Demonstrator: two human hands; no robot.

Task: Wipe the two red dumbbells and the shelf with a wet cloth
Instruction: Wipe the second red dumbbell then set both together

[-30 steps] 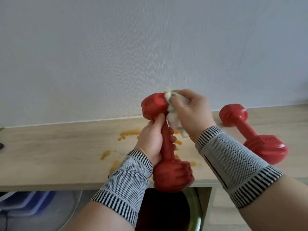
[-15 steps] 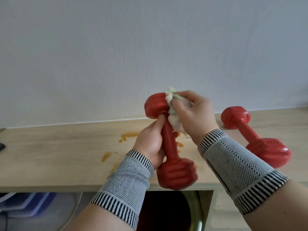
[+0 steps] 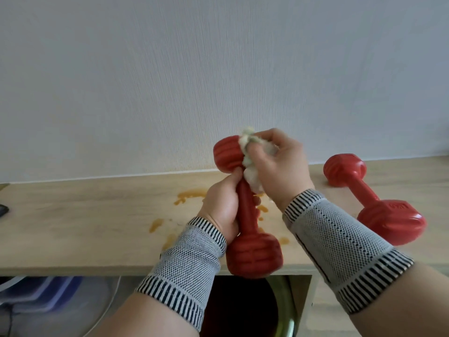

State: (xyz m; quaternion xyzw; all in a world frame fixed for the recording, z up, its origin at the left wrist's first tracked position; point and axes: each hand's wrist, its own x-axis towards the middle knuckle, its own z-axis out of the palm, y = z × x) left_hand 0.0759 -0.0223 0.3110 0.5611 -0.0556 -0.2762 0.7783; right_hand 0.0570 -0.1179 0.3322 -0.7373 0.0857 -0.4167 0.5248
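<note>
My left hand (image 3: pixel 222 205) grips the handle of a red dumbbell (image 3: pixel 252 251), held nearly upright above the wooden shelf (image 3: pixel 85 227). My right hand (image 3: pixel 279 164) presses a crumpled white cloth (image 3: pixel 250 166) against the dumbbell's upper head and the top of its handle. The second red dumbbell (image 3: pixel 379 207) lies on the shelf to the right, untouched. Orange-brown stains (image 3: pixel 189 195) mark the shelf behind and below my hands. Both wrists wear grey knitted bands with striped edges.
A pale wall rises behind the shelf. Under the shelf's front edge are an open dark compartment with a metal-rimmed round object (image 3: pixel 286 307) and blue plastic things (image 3: pixel 41 290) at the lower left. A dark object (image 3: pixel 3 210) pokes in at the left edge.
The held dumbbell has tilted a little, with its lower head swinging right. My right hand with the cloth has stayed at the upper head, shifting slightly upward.
</note>
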